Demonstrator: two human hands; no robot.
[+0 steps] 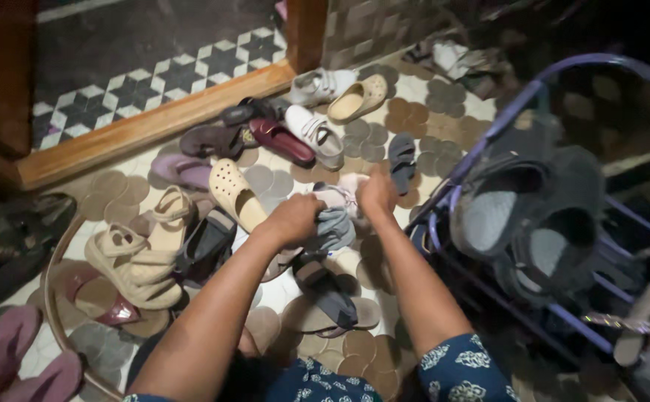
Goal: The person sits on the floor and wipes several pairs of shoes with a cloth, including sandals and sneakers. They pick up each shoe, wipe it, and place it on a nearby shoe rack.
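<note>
Left hand (293,218) clenched on a grey shoe (332,231), mid-floor among scattered footwear. Right hand (377,192) closed on a pale pink sandal (343,195) just beyond. Beige clog (234,192) left; blue shoe rack (488,141) right.

A home entryway, dim, wooden door threshold (154,119) with patterned black-and-white tiles (161,78) beyond, floor strewn with household footwear — sandals (142,249), cream clogs (235,195), white sneakers (315,132) — blue metal shoe rack (488,134) loaded with dark shoes

Shoes (310,134) strewn over tiled floor (444,97)
</note>
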